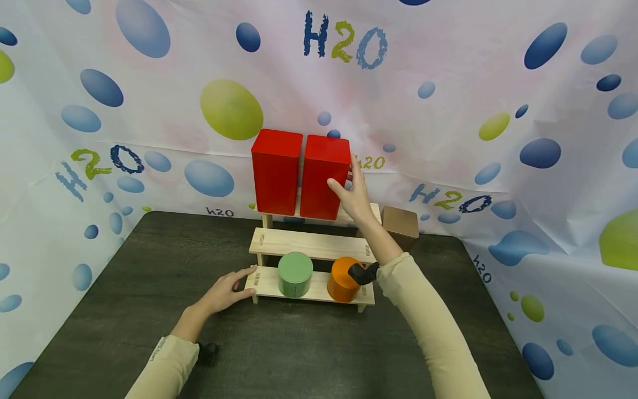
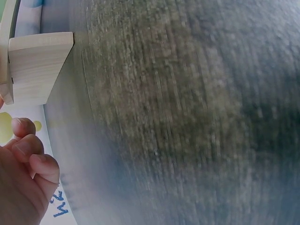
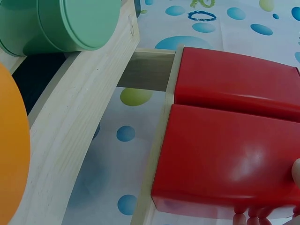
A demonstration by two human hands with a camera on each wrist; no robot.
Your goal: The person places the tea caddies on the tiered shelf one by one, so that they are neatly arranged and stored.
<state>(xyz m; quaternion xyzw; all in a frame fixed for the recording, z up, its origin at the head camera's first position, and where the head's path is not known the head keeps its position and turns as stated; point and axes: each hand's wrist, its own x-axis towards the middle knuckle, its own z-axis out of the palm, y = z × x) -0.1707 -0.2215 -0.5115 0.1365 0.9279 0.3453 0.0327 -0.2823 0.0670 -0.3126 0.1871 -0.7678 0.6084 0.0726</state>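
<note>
On the top tier of a stepped wooden rack [image 1: 309, 244] two tall red boxes stand side by side. My right hand [image 1: 355, 194] grips the right red box [image 1: 321, 183], thumb on its front and fingers along its right side. The right wrist view shows that box [image 3: 225, 154] close beside the left red box [image 1: 276, 180]. My left hand [image 1: 221, 293] holds the left end of the lowest tier between thumb and index finger; its other fingers [image 2: 28, 147] are curled in the left wrist view.
On the lowest tier stand a round green tin [image 1: 296, 275] and a round orange tin [image 1: 340, 281], the latter below my right wrist. A brown box [image 1: 400, 224] is right of the rack. Behind the dark table [image 1: 299, 349] hangs a dotted curtain [image 1: 448, 138].
</note>
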